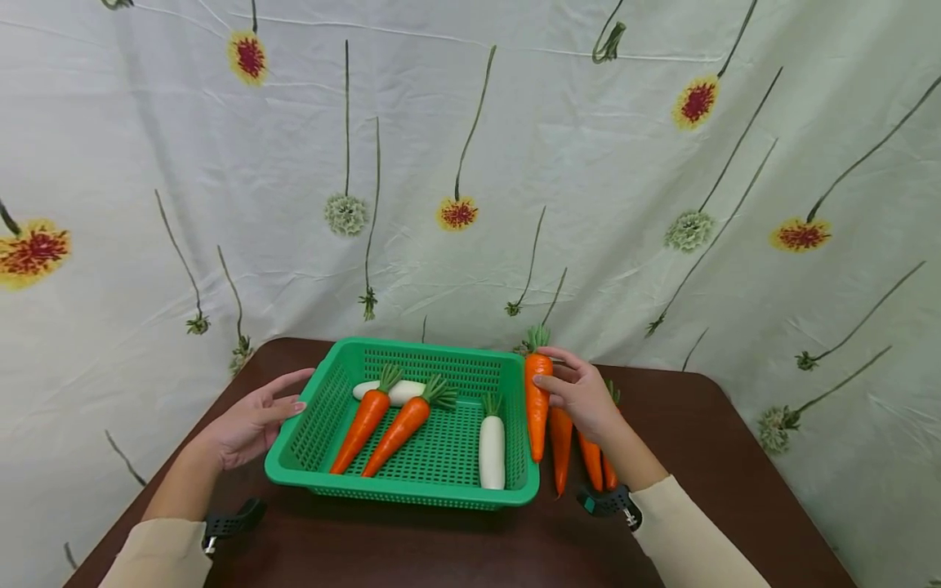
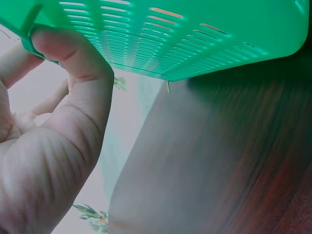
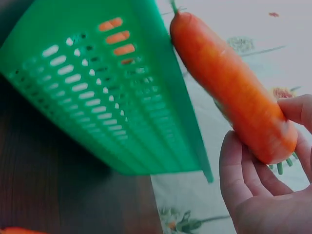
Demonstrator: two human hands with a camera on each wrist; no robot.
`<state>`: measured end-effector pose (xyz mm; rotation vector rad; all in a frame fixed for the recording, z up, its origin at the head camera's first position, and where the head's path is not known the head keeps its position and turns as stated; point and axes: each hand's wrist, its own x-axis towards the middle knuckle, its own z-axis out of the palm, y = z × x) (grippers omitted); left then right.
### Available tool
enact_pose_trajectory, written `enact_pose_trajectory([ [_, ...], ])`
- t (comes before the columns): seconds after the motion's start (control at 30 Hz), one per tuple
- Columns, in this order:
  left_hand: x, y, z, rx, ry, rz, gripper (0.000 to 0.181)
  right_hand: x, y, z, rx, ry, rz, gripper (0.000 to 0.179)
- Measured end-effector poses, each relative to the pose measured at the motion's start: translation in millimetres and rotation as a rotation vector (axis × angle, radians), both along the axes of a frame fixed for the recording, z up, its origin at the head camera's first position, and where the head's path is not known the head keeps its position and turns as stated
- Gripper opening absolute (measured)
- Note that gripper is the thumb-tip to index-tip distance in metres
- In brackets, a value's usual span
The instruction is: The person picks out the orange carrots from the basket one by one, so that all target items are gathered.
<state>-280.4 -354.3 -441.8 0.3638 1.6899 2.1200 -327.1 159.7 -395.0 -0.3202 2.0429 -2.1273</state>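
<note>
A green plastic basket (image 1: 404, 488) with slotted walls stands on the table. Inside lie two orange carrots (image 1: 365, 426) with leafy tops, partly over a white radish (image 1: 406, 393). Another white radish (image 1: 492, 451) lies at the basket's right side. My left hand (image 1: 253, 426) holds the basket's left rim, the thumb (image 2: 58, 44) at the edge in the left wrist view. Just over the right rim, my right hand (image 1: 584, 396) pinches a carrot (image 1: 537, 400) between thumb and fingers near its leafy end, its narrow tip towards me.
Several more carrots (image 1: 561, 449) lie on the dark brown table (image 1: 684, 474) right of the basket, partly hidden by my right hand and forearm. A white flower-patterned cloth (image 1: 412, 147) hangs behind the table. Each wrist wears a black strap (image 1: 234, 519).
</note>
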Motion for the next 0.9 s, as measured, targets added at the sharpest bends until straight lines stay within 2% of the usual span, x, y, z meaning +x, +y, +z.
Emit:
enact_pose_trajectory([
  [0.27, -1.8, -2.0, -1.0, 0.015, 0.027, -0.008, 0.066, -0.8, 33, -4.7, 0.000, 0.036, -0.068, 0.057],
  [0.47, -2.5, -2.7, -1.0, 0.014, 0.009, 0.007, 0.070, -1.3, 64, -10.4, 0.020, 0.063, -0.106, 0.053],
  [0.63, -1.9, -1.9, 0.0, -0.005, 0.001, 0.025, 0.072, -2.3, 85, -18.6, -0.003, 0.073, -0.136, 0.048],
  [0.9, -0.3, 1.2, 2.2, 0.009, 0.010, 0.015, 0.065, -4.2, 118, -33.6, -0.022, 0.064, -0.127, 0.051],
])
